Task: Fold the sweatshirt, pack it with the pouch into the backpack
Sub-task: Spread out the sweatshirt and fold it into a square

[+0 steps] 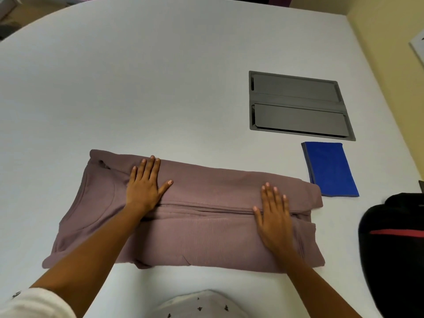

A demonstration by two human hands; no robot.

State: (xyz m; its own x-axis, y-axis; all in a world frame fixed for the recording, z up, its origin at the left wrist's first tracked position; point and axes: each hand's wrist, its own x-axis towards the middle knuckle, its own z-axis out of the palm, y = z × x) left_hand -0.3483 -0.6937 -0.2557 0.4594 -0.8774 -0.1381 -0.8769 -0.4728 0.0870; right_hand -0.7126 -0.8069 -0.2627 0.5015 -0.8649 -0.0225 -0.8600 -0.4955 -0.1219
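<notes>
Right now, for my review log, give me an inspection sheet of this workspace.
Surface: white table with a closed grey flap panel set in it.
Job's things: mauve sweatshirt lying partly folded; blue pouch flat at its right end; black backpack at the right edge.
Clutter: nothing seen.
Hands: left hand and right hand pressed flat on the sweatshirt, fingers spread.
Cables: nothing seen.
Surroundings: yellow wall to the right.
</notes>
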